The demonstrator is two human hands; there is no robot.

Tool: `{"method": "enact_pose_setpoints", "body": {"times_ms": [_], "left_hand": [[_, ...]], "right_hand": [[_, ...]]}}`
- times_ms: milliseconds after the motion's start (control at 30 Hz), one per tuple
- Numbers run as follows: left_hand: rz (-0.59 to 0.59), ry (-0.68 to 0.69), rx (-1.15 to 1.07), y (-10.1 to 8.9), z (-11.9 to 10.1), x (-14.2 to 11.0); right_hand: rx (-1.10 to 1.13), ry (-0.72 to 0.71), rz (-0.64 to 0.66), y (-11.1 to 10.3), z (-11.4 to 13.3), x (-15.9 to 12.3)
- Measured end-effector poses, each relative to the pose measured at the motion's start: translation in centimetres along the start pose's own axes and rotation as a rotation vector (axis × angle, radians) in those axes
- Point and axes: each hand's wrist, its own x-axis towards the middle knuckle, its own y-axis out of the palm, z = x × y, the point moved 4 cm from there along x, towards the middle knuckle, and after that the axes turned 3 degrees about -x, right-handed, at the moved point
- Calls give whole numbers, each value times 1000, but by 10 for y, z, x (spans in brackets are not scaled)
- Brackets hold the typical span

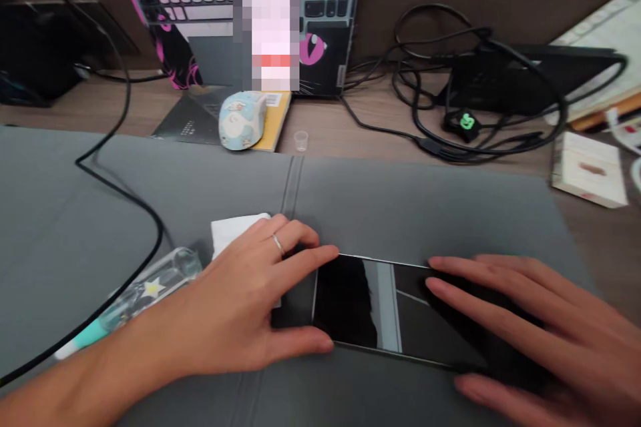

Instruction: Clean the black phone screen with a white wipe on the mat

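A smartphone (350, 300) with a dark, reflective screen lies face up on the grey desk mat (400, 207). My left hand (250, 300), with a ring on one finger, grips its left end, index finger at the far edge and thumb at the near edge. Over the phone's right end, my right hand (545, 327) is spread, slightly blurred. Two of its fingertips are at the far edge and over the screen, and its thumb sits just off the near edge. Partly hidden behind my left hand is a white piece of paper or cloth (230, 232).
A clear bottle with a star (153, 288) lies left of my left forearm, a black cable (150, 213) crossing over it. Farther back are a patterned mouse (242, 121), a small clear cap (300, 140), a laptop (210, 57), tangled cables (451, 153) and a small white box (588, 170).
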Motion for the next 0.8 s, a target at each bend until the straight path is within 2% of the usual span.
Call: {"method": "enact_pose_setpoints", "body": {"times_ms": [100,367,567,800], "left_hand": [[11,-4,17,2,0,-4],[12,-14,56,6,5,-7],[14,-6,62,7,5,-7],[11,14,18,1,-2,2]], "right_hand": [[-70,-64,42,-8,5,3],[-58,-16,41,-15,5,4],[-21,5,3,-20,8,7],[0,80,-90,-32,-1,7]]}}
